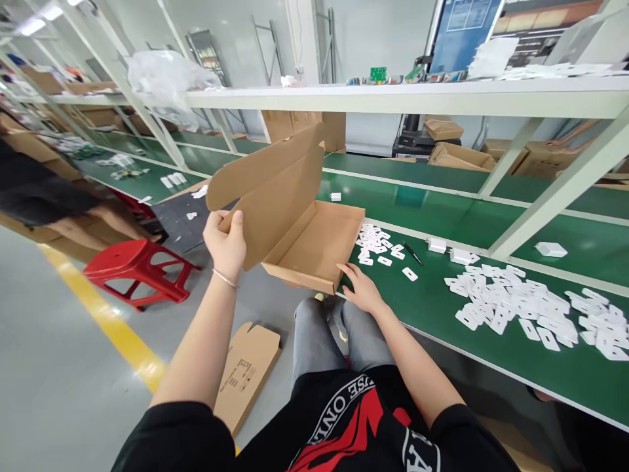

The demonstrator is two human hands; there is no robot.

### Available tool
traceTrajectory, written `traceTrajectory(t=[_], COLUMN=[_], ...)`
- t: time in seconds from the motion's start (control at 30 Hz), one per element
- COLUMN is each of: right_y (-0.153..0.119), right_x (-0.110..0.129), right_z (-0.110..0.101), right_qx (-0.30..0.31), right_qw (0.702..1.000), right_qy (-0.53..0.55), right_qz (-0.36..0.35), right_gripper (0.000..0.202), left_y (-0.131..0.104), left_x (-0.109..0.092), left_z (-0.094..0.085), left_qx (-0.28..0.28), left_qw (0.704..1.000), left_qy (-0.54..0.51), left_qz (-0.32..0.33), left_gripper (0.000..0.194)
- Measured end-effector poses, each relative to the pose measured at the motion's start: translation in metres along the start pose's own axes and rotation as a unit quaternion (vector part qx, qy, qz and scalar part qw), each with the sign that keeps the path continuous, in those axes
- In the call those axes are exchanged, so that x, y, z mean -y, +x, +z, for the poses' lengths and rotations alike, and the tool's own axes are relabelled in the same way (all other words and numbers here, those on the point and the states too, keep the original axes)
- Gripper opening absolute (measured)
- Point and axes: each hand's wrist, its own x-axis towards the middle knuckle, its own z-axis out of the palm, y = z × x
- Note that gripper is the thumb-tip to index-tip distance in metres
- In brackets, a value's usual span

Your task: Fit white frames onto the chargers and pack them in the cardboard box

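A brown cardboard box (pixel 319 246) with its hinged lid (pixel 275 196) raised is held in front of me, over the edge of the green workbench. My left hand (pixel 226 241) is closed round the lid's near left edge, thumb on the inner face. At the box's near right corner, my right hand (pixel 362 288) grips the low side wall with its fingertips; part of its grip is hidden. Bare brown cardboard shows inside the box. Just right of it, small white plastic pieces (pixel 373 241) lie in a loose pile beside a black pen (pixel 413 253).
A larger heap of white pieces (pixel 511 298) covers the bench (pixel 442 341) at right, near white adapter-like blocks (pixel 437 245). A slanted shelf post (pixel 560 187) rises behind. A red stool (pixel 140 269) and another flat cardboard box (pixel 248 373) are on the floor. A person stands at far left.
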Motion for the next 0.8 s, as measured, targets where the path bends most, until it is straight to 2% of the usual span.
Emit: traceTrajectory(t=[0.33,0.8], right_y=[0.002,0.002], right_x=[0.002,-0.001], right_z=[-0.001,0.005], right_qx=[-0.007,-0.018], right_qw=[1.0,0.999], right_qy=[0.008,0.027], right_qz=[-0.006,-0.007], right_gripper=[0.07,0.07], left_y=[-0.011,-0.007], left_x=[-0.016,-0.003], left_z=[0.007,0.01], left_qx=[0.021,0.004], left_qw=[0.999,0.998], left_qy=[0.033,0.059], left_qz=[-0.018,0.009], left_gripper=[0.021,0.027])
